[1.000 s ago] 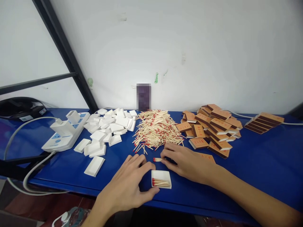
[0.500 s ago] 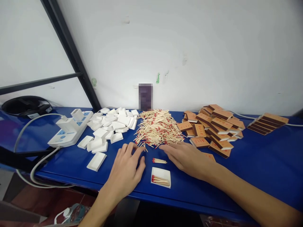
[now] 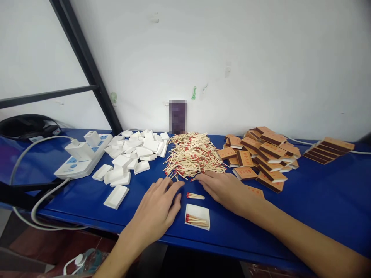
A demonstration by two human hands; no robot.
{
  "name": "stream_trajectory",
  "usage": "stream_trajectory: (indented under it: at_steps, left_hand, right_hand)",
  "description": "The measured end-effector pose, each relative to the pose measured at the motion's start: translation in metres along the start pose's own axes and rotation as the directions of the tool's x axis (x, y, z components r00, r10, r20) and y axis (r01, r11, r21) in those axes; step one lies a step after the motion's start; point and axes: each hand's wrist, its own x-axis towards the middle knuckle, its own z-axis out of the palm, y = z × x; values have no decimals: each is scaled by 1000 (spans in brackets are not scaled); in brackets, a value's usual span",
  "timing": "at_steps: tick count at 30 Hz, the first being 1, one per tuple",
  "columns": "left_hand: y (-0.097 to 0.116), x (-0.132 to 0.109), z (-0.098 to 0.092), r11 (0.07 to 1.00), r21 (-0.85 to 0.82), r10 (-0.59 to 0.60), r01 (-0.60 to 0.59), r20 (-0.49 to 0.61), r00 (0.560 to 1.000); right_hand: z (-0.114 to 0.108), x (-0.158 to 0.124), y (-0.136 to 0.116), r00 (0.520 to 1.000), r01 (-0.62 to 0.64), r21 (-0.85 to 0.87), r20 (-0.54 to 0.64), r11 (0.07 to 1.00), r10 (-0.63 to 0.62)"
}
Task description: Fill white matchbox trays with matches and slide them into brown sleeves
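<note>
A pile of red-tipped matches [image 3: 194, 154] lies at the middle of the table. My left hand [image 3: 159, 202] is open, its index finger stretched toward stray matches at the pile's front edge and its thumb apart. Opposite, my right hand [image 3: 222, 189] rests with fingers extended and fingertips against the front of the pile, close to a loose match [image 3: 193, 178]. Between the hands lies a small row of matches [image 3: 195, 196], heads to the left. Just below it, a white matchbox tray [image 3: 197, 206] holds several matches in its near part.
White empty trays [image 3: 142, 148] are heaped at the left, with one tray [image 3: 116, 197] nearer the front edge. At right stand heaped matchbox sleeves [image 3: 261, 154] and a slanted row of matchboxes [image 3: 329, 150]. A power strip [image 3: 84, 158] with cables lies far left.
My left hand has shifted slightly right, its index fingertip now right of the stray matches. My right hand stays nearly in place. The view has moved a little.
</note>
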Motion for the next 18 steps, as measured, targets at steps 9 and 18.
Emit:
stream_trajectory:
  at_steps: [9, 18]
  left_hand:
    - [-1, -1, 4, 999, 28, -18, 18, 8, 1000]
    - [-1, 0, 2, 999, 26, -19, 18, 37, 999]
  right_hand:
    - [0, 2, -3, 1000, 0, -43, -27, 999, -2]
    - [-2, 0, -4, 999, 7, -66, -32, 998, -9]
